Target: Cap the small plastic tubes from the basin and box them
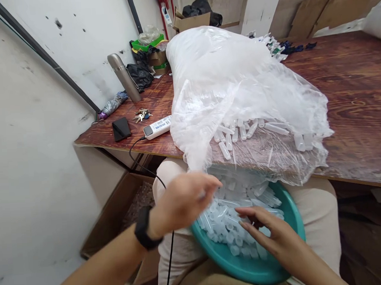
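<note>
A teal basin rests on my lap, heaped with translucent white plastic tubes. My left hand, a black band on its wrist, hovers over the basin's left side. Motion smears its fingers, so its grip is unclear. Above the tubes at the right, my right hand is open, thumb and fingers apart with nothing visible between them. Just beyond the basin, a big clear plastic bag lies on the table, its mouth spilling more tubes near the edge.
Left on the wooden table are a phone, keys, a metal flask and a white power bank whose black cable hangs past my left arm. A cardboard box stands below, by the wall.
</note>
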A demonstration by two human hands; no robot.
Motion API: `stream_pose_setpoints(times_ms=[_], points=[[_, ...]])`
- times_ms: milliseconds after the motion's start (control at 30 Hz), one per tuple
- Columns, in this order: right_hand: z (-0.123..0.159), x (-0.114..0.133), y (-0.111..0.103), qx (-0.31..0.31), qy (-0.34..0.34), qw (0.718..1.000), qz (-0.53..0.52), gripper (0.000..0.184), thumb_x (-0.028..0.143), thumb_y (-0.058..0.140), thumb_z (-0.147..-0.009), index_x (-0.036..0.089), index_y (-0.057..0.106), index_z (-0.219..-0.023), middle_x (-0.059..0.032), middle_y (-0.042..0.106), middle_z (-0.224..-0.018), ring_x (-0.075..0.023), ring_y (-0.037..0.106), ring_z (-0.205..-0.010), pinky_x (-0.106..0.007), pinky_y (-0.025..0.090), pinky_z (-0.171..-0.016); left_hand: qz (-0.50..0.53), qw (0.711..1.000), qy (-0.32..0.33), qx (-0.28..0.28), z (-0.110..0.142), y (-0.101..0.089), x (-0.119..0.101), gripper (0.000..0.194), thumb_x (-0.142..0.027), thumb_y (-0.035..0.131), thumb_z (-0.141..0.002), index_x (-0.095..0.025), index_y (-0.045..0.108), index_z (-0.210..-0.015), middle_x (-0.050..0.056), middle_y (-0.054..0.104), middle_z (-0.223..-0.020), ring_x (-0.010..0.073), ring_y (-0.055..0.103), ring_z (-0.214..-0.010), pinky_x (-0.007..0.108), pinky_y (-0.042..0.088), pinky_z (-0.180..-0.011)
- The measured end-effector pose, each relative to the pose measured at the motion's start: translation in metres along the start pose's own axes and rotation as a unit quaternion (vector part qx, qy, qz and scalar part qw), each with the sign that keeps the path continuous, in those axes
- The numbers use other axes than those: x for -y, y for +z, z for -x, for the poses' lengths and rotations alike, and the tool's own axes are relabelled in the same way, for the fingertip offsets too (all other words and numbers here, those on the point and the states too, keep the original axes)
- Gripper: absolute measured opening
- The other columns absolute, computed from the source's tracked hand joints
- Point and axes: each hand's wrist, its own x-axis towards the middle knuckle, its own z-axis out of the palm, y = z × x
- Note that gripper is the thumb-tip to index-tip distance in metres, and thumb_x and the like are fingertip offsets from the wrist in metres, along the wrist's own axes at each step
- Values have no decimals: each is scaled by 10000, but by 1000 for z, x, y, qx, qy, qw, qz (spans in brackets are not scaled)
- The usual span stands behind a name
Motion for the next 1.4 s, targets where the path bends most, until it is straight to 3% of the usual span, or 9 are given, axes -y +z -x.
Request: stream_pose_setpoints(times_ms=[67, 133, 300, 467, 700, 900, 1067, 1167, 1400], points=[[1, -3, -1, -33, 6, 999, -8, 314, 445, 580, -964, 259, 680, -1196, -71, 737, -1098, -235, 704, -947, -349, 570, -860, -24, 981, 2, 194, 4, 37, -23, 221, -308, 501, -1008, -204, 609, -1170, 53, 703, -1037, 205, 685, -943, 320, 541, -827], [4, -7, -4, -58, 8, 998, -8, 324, 472, 579, -959, 252, 701, -1165, -84, 735, -1128, -255, 697, -1029, -366, 566, -907, -67, 955, -19, 287, 0, 70, -27, 267, -334, 554, -986, -161, 604, -1184, 101, 688, -1097, 259, 686, -987, 355, 558, -788], [15, -12, -15, -132, -11, 991, 26, 362, 504, 544, -964, 238, 745, -1104, -116, 683, -1086, -267, 685, -1048, -348, 595, -837, -89, 937, -30, 338, -19, 116, -12, 213, -268, 652, -921, -109, 642, -1062, 157, 696, -1065, 305, 696, -978, 381, 560, -761], [24, -20, -18, -158, -19, 987, 19, 277, 449, 596, -951, 260, 730, -1103, -83, 696, -1057, -228, 703, -988, -299, 591, -822, -77, 932, -50, 352, -23, 114, -14, 91, -207, 652, -913, -125, 666, -951, 161, 728, -1032, 313, 697, -972, 390, 534, -795], [21, -14, -19, -194, -49, 980, -7, 208, 372, 644, -934, 286, 735, -1100, -46, 693, -990, -190, 697, -873, -262, 587, -766, 110, 938, -190, 267, -6, 76, -34, 415, -494, 510, -993, -181, 523, -1265, 59, 728, -928, 230, 703, -862, 310, 518, -729], [21, -1, -7, -203, -26, 973, -110, 212, 340, 680, -923, 299, 690, -1131, -20, 704, -1004, -165, 692, -867, -236, 591, -780, 578, 721, -364, 118, 13, 72, -50, 538, -575, 596, -917, -188, 598, -1291, 78, 693, -1068, 189, 683, -941, 292, 532, -784], [16, 12, 7, -198, -35, 965, -170, 190, 307, 696, -917, 298, 690, -1107, -11, 690, -996, -155, 701, -873, -228, 593, -796, 673, 576, -445, -130, 13, 79, -60, 591, -411, 883, -708, -194, 644, -1203, 22, 748, -894, 147, 698, -873, 268, 498, -855], [13, 26, 14, -223, -57, 958, -173, 176, 274, 712, -903, 304, 700, -1076, -1, 688, -970, -140, 700, -840, -200, 593, -762, 696, 521, -455, -192, 11, 83, -68, 526, -363, 919, -664, -191, 611, -1054, 31, 768, -917, 175, 731, -853, 301, 527, -833], [14, 39, 17, -297, -64, 941, -147, 154, 273, 751, -870, 294, 720, -1019, -4, 695, -940, -140, 688, -825, -194, 590, -739, 687, 563, -410, -207, 15, 88, -81, 369, -338, 843, -780, -192, 537, -924, 56, 785, -939, 158, 728, -913, 284, 531, -854]])
